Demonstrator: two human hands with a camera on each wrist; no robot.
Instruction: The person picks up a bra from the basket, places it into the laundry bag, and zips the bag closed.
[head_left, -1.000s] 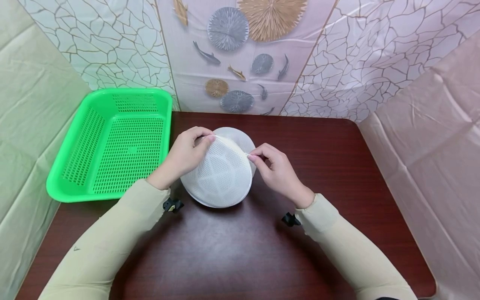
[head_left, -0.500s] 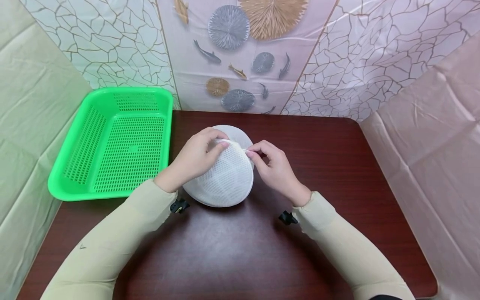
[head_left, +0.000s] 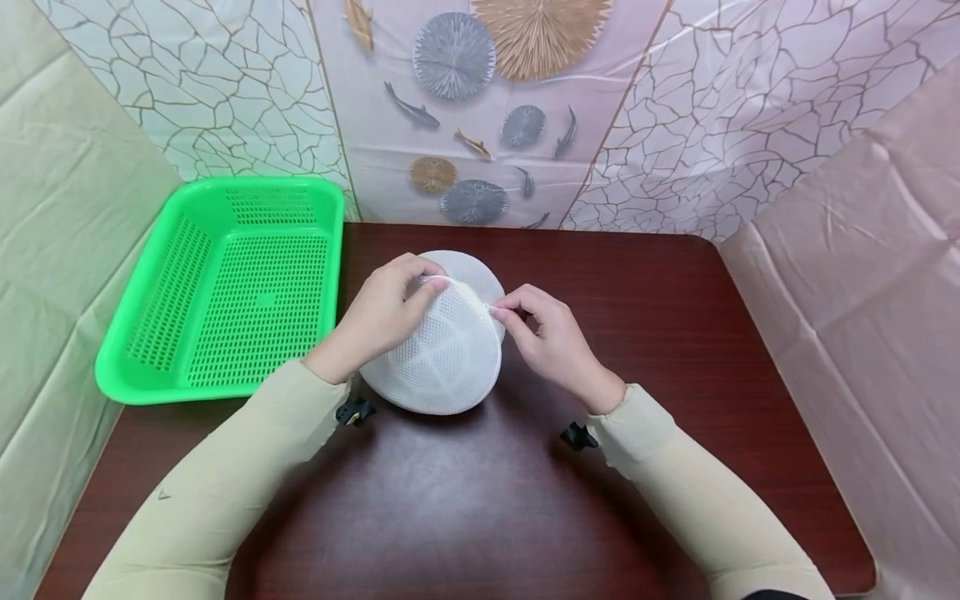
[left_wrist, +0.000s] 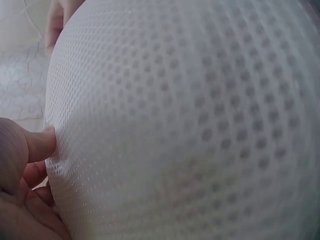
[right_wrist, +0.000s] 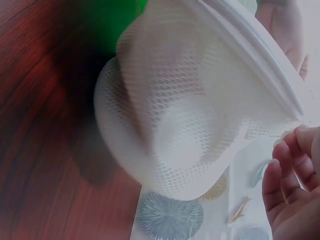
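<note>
A white mesh laundry bag [head_left: 442,358], domed with a stiff round edge, stands over the table in front of me. My left hand [head_left: 378,312] grips its upper edge, thumb [left_wrist: 44,144] on the near side and the other fingers behind the mesh. On the right, my right hand [head_left: 551,337] pinches the edge by the zipper with thumb and index finger. Fingertips of that hand [right_wrist: 300,185] meet the corner of the seam [right_wrist: 270,75] in the right wrist view. Behind the near panel, a second rounded part of the bag [head_left: 472,271] bulges out.
A green plastic basket [head_left: 333,275] with slotted walls stands at the left, close to my left forearm. The dark red wooden table [head_left: 675,350] ends at a patterned wall covering [head_left: 480,150] at the back. Plain fabric hangs on both sides.
My left hand has shifted right along the bag's upper edge, then slightly back. The right hand keeps its pinch by the zipper and has moved a little left.
</note>
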